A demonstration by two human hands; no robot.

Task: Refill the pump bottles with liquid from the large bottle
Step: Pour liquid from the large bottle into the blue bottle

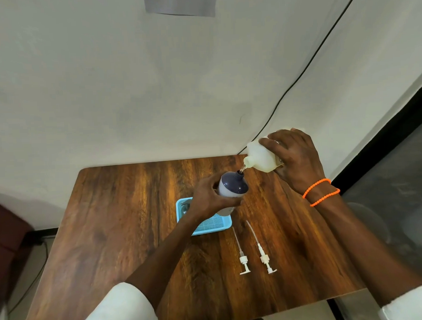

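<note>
pump heads [256, 249]: two, lying loose on tabletop [125, 212], near edge
left hand [208, 200]: grasping pump bottle [231, 185], over blue basket [208, 226]
right hand [295, 156]: grasping tilted large bottle [259, 157], spout over neck
step: pouring
next: likely level off before overflow

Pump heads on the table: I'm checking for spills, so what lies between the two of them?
Head view: only bare wood tabletop lies between the left pump head and the right pump head; no liquid visible.
</note>
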